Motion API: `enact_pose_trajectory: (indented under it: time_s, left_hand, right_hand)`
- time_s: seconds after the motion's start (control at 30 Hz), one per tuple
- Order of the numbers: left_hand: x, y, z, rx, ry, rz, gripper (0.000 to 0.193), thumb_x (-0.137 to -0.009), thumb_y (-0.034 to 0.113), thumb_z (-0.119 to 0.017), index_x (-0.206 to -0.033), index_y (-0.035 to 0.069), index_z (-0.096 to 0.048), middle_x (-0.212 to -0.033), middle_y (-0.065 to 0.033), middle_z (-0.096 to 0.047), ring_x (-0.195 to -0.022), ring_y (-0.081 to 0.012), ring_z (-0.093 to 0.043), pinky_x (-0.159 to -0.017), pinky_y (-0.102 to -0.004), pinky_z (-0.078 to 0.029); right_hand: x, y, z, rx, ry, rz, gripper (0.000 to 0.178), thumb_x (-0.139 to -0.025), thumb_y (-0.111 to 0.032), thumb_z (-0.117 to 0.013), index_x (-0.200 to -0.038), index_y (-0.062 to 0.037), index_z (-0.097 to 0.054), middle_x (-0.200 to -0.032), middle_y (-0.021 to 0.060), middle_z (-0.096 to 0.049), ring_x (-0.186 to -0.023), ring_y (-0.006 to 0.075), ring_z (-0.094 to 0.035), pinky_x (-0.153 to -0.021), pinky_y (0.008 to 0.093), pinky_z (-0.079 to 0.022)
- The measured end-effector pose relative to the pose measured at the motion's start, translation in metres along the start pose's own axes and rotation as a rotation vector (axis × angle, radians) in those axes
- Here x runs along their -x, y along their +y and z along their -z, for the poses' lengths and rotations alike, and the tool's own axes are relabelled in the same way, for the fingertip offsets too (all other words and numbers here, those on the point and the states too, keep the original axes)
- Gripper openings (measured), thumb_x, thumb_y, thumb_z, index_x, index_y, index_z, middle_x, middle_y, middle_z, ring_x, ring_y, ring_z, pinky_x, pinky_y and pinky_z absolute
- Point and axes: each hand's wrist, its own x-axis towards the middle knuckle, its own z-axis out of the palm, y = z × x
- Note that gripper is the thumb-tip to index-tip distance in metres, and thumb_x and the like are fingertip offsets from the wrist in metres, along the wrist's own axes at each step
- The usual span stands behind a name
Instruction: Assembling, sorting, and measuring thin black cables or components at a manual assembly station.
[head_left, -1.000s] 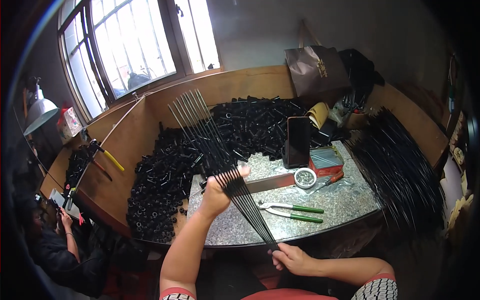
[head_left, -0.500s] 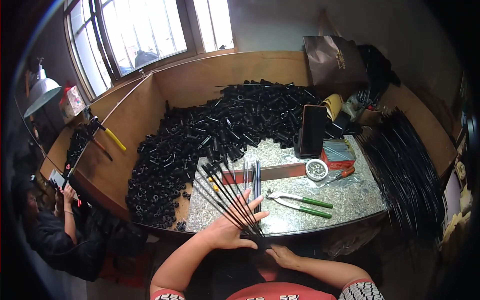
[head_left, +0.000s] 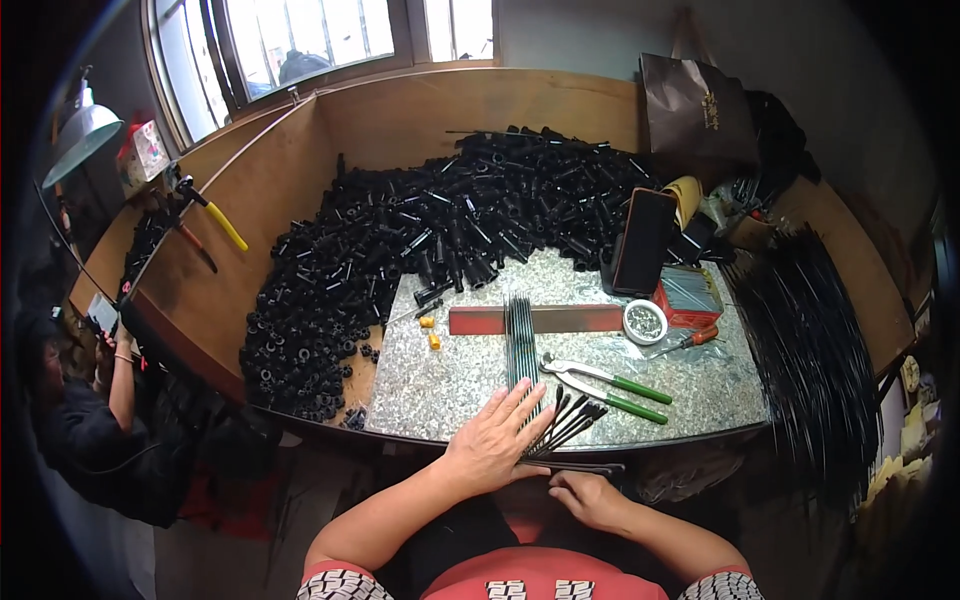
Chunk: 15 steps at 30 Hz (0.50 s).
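My left hand [head_left: 497,437] lies with its fingers stretched out over a row of thin dark rods [head_left: 521,340] on the stone slab. The rods' far ends rest across a flat red-brown bar [head_left: 478,321]. From under this hand, several black rods with thicker tips [head_left: 572,424] fan out to the right, and a few stick out over the front edge. My right hand [head_left: 597,502] is just below the slab's front edge, near the left thumb, with its fingers curled together. Whatever it may hold is hidden. Pincers with green handles [head_left: 612,391] lie right of the rods.
A large heap of black tubular parts [head_left: 430,225] fills the back and left. At right are a phone on a stand [head_left: 643,243], a white cup of small metal bits [head_left: 645,321], a screwdriver [head_left: 700,337] and long black rods [head_left: 810,350]. A co-worker [head_left: 105,420] sits at left.
The black rods that stood fanned upright in my left hand now lie lower, tips pointing right over the slab's front. My left hand has flattened onto the row of rods; my right hand moved slightly right.
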Motion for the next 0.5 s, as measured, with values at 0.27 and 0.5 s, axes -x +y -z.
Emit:
enact_pose_trajectory:
  time_s: [0.27, 0.5]
  left_hand:
    - [0.004, -0.004, -0.012, -0.026, 0.029, -0.009, 0.080, -0.079, 0.046, -0.065, -0.138, 0.000, -0.038, -0.145, -0.0205, -0.036, -0.137, -0.0350, -0.032, -0.111, -0.0446, -0.027]
    - [0.004, 0.000, -0.012, -0.038, 0.036, 0.059, 0.086, -0.078, 0.050, -0.063, -0.141, 0.000, -0.034, -0.146, -0.0208, -0.034, -0.138, -0.0357, -0.029, -0.112, -0.0442, -0.026]
  right_hand:
    - [-0.024, -0.058, 0.038, -0.006, 0.332, 0.177, 0.023, -0.086, -0.011, -0.065, -0.104, -0.0009, -0.055, -0.078, 0.0161, -0.064, -0.067, 0.0313, -0.065, -0.058, 0.0374, -0.052]
    - [-0.023, -0.064, 0.044, 0.151, 0.401, 0.306, 0.014, -0.082, -0.008, -0.067, -0.095, -0.0034, -0.065, -0.081, 0.0123, -0.066, -0.068, 0.0290, -0.065, -0.060, 0.0354, -0.052]
